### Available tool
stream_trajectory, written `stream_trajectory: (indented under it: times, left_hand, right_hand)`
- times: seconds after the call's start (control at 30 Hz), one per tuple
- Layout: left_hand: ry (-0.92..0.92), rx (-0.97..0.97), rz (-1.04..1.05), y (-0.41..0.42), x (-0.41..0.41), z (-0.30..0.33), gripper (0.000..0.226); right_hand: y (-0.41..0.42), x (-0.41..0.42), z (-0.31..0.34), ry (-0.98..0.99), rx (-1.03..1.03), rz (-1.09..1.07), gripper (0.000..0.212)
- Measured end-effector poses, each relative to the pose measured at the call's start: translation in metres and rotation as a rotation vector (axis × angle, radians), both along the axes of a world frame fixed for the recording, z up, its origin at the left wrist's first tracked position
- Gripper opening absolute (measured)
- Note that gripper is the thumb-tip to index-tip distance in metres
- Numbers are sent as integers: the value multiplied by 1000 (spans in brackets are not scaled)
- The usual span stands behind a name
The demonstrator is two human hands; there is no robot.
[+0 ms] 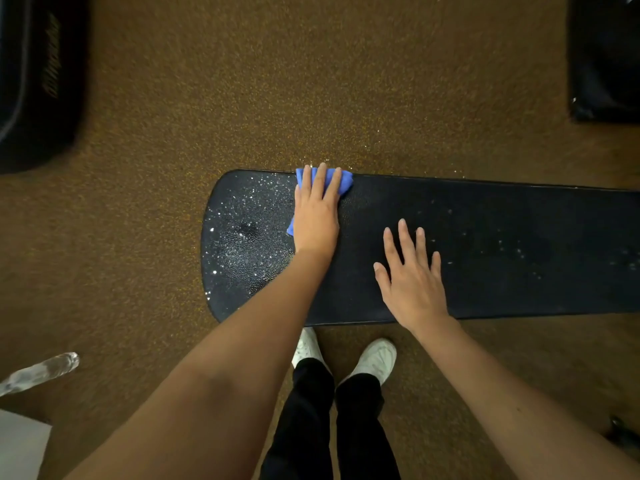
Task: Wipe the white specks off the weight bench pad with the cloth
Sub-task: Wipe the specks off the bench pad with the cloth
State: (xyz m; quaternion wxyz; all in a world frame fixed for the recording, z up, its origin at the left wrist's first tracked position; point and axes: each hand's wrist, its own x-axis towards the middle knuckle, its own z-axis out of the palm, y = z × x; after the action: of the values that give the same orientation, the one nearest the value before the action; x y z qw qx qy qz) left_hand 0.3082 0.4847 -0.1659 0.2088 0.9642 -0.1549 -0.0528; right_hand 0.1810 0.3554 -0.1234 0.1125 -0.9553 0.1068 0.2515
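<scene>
The black weight bench pad runs from the middle of the view to the right edge. White specks lie thick on its rounded left end; a few faint ones dot the right part. My left hand presses flat on a blue cloth at the pad's far edge, fingers straight, just right of the speckled area. The cloth shows beyond the fingertips and at the hand's left side. My right hand rests flat on the pad's near middle, fingers spread, holding nothing.
Brown speckled floor surrounds the bench. Dark equipment stands at the far left and far right. A clear plastic bottle lies at the lower left beside a white surface. My white shoes stand close under the pad's near edge.
</scene>
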Motion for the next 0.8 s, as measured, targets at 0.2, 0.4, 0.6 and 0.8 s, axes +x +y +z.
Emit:
stream_trajectory:
  times: [0.2, 0.4, 0.6, 0.8]
  left_hand:
    - [-54, 6, -413, -7, 0, -2, 45]
    - [-39, -14, -129, 10, 13, -1, 47]
    - [18, -36, 86, -4, 11, 4, 46]
    - [-40, 37, -176, 2, 12, -1, 46]
  right_hand:
    - [3, 0, 2, 18, -3, -5, 62]
    - [1, 0, 3, 23, 13, -1, 61]
    - [3, 0, 3, 28, 6, -7, 61]
    - [3, 1, 3, 27, 7, -10, 61]
